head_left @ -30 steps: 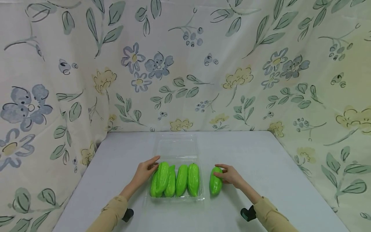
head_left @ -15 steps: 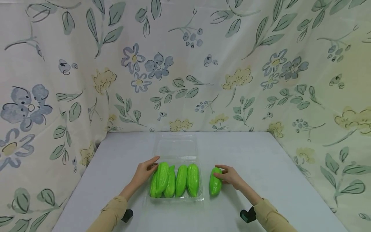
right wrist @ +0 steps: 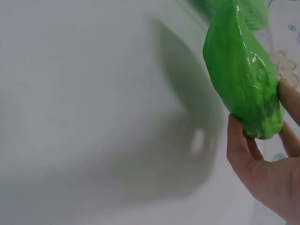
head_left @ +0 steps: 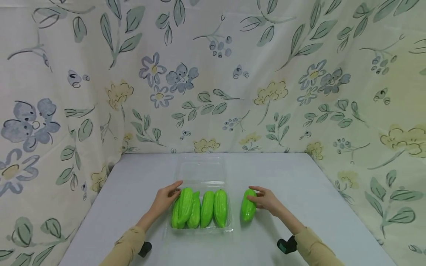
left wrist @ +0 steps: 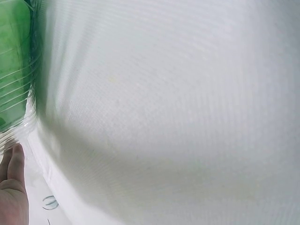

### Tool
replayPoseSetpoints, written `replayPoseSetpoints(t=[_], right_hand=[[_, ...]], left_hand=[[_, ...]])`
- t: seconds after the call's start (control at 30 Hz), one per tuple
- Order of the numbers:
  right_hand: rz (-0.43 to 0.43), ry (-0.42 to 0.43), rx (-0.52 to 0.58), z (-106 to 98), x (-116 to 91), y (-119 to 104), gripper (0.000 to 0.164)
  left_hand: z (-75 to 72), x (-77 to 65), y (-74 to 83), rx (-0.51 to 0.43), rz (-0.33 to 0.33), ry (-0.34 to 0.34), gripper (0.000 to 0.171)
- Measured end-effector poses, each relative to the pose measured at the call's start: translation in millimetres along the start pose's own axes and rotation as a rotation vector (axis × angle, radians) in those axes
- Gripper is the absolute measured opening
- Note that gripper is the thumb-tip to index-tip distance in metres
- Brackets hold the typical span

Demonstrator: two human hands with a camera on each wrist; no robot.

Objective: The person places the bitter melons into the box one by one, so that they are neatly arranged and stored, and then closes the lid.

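Observation:
My right hand [head_left: 267,200] grips a glossy, bright green gourd [head_left: 248,205] near its far end, to the right of the clear plastic box. In the right wrist view, thumb and fingers close around one end of that gourd [right wrist: 243,75], and its shadow falls on the table apart from it. My left hand [head_left: 164,199] rests at the left side of the box [head_left: 216,229], fingers extended along its upper left corner. Several similar green gourds [head_left: 207,209] lie side by side in the box. The left wrist view shows fingers [left wrist: 17,164] by the ribbed box wall [left wrist: 32,101].
The box's clear lid [head_left: 201,170] lies folded back toward the far edge of the white table [head_left: 283,173]. A floral curtain [head_left: 213,92] hangs behind and along both sides. Dark devices [head_left: 287,244] are strapped at the wrists.
The right hand has lifted the gourd slightly and moved it a little away from the body. The left hand stays at the box. The head view has tilted up slightly.

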State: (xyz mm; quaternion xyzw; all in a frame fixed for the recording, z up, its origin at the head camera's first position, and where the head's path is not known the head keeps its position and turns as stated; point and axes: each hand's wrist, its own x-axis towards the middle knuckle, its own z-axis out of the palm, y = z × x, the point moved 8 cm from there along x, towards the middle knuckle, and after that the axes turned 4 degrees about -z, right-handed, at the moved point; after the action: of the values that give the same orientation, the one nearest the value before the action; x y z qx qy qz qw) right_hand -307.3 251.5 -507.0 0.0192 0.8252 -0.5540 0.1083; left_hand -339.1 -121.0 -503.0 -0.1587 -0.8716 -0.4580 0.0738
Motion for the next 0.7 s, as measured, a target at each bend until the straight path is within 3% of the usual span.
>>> replayPoseSetpoints(t=[0.5, 0.7], right_hand=[[-0.057, 0.046, 0.093, -14, 15, -25, 0.057], [-0.027, 0.103, 0.166, -18, 19, -24, 0.056]], left_hand=[[-0.3, -0.5, -0.1, 0.003, -0.011, 0.004, 0.042], [-1.4, -1.2, 4.9, 0.006, 0.052, 0.039, 0.041]])
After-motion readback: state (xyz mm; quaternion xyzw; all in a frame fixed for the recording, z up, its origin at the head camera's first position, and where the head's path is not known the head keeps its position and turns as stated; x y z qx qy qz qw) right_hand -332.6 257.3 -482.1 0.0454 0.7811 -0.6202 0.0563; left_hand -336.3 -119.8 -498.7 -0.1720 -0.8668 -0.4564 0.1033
